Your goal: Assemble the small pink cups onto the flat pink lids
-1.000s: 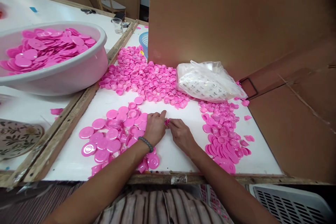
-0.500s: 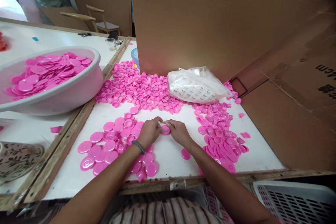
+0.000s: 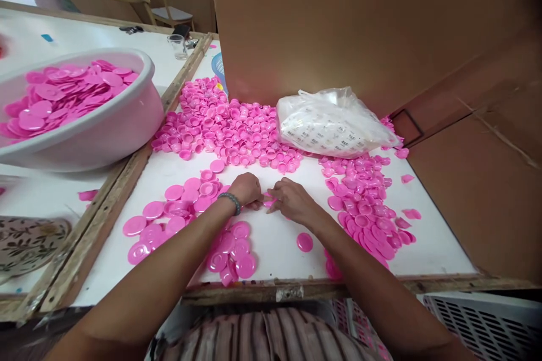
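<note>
My left hand point(image 3: 248, 189), with a braided band at the wrist, is closed low over the white tabletop; what its fingertips hold is hidden. Facing it, my right hand point(image 3: 292, 201) has its thumb and fingers closed on a small pink saucer point(image 3: 268, 201), partly covered by the fingers. Around my left forearm lie loose pink saucers point(image 3: 173, 208), with a few small pink cups point(image 3: 206, 189) among them. A single pink disc point(image 3: 305, 242) lies flat beside my right forearm.
Small pink cups point(image 3: 249, 130) are heaped along the back. Beside them sits a clear plastic bag point(image 3: 334, 124) against a tall cardboard sheet point(image 3: 339, 28). More pink pieces point(image 3: 364, 208) lie right. A basin point(image 3: 139, 107) of pink discs stands left, beyond a wooden strip point(image 3: 127, 180).
My left hand has shifted slightly left and up, turning more knuckles-up. The right hand's fingers have spread further over the saucer. The whole view has tilted down a little.
</note>
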Tool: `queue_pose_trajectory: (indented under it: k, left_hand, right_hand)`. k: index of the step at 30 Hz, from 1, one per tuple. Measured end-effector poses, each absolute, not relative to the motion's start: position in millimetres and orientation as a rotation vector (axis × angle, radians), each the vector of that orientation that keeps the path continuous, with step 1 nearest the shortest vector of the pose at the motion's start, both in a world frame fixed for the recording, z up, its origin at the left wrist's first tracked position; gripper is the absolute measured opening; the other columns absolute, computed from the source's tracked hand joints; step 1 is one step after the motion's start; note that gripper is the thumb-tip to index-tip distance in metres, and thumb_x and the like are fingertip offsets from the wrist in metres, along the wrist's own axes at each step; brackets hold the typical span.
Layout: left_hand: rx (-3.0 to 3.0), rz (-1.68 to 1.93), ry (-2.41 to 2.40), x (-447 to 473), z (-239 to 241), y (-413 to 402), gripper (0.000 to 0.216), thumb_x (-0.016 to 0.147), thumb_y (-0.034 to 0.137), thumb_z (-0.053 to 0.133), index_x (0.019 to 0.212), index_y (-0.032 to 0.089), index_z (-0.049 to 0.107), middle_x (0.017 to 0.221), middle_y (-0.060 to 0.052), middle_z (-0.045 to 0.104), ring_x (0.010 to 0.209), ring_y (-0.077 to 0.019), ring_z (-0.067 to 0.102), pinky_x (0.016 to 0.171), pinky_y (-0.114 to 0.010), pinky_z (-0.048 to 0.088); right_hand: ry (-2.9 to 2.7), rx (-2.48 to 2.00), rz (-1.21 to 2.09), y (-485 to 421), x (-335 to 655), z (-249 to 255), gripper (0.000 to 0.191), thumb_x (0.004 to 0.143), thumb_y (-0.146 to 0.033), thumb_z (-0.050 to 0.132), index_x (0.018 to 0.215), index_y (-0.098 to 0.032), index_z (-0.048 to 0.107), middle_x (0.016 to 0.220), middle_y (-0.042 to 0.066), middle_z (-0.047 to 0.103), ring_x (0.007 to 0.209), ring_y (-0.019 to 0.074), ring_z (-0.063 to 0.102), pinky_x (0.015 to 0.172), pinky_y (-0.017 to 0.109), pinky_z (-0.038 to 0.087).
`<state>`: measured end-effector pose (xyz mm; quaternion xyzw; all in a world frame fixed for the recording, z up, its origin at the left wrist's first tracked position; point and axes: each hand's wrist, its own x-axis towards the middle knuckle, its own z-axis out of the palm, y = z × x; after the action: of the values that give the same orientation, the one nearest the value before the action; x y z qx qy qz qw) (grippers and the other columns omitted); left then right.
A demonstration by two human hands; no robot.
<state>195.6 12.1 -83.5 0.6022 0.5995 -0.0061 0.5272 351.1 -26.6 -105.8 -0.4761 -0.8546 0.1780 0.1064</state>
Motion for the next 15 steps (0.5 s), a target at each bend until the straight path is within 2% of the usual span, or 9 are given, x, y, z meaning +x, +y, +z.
queue_pose_trajectory:
  k: [4, 9, 12, 15]
  left_hand:
    - [1.456, 0.009, 1.452, 194.9, -87.4, 11.1, 0.017, 0.063, 0.019, 0.068, 0.058, 0.014, 0.053, 0.052, -0.003, 0.063, 0.053, -0.014, 0.062, 0.051, -0.019, 0.047]
    - [1.47, 0.133, 1.461, 192.4, -93.7, 5.3, 0.013, 0.063, 0.015, 0.066, 0.071, 0.015, 0.055, 0.055, -0.001, 0.064, 0.054, -0.014, 0.063, 0.051, -0.019, 0.047]
    - [1.553, 0.155, 1.429, 191.1, -91.6, 1.8, 0.015, 0.061, 0.009, 0.063, 0.07, 0.016, 0.053, 0.054, 0.001, 0.063, 0.052, -0.0134, 0.062, 0.051, -0.02, 0.047]
    - [1.516, 0.18, 1.363, 190.9, -86.0, -2.3, 0.018, 0.061, 0.005, 0.062, 0.071, 0.016, 0.051, 0.055, 0.002, 0.062, 0.052, -0.0126, 0.061, 0.051, -0.02, 0.048]
  right_hand:
    - [-2.487, -1.423, 0.493, -29.5, 349.4, -106.1, 0.025, 0.078, -0.031, 0.062, 0.057, -0.019, 0.055, 0.059, 0.001, 0.047, 0.064, 0.0138, 0.044, 0.05, 0.023, 0.03]
    - [-2.253, -1.49, 0.414, -51.0, 346.2, -105.0, 0.021, 0.074, -0.039, 0.064, 0.071, -0.019, 0.06, 0.066, 0.001, 0.052, 0.069, 0.0152, 0.046, 0.057, 0.025, 0.036]
    - [-2.255, -1.371, 0.551, -54.0, 348.1, -99.6, 0.01, 0.076, -0.027, 0.064, 0.083, -0.02, 0.061, 0.079, 0.001, 0.055, 0.076, 0.0141, 0.05, 0.061, 0.024, 0.039]
    - [-2.37, -1.287, 0.678, -48.1, 351.0, -92.5, 0.005, 0.078, -0.015, 0.06, 0.078, -0.02, 0.062, 0.076, -0.001, 0.052, 0.068, 0.0102, 0.05, 0.055, 0.02, 0.037]
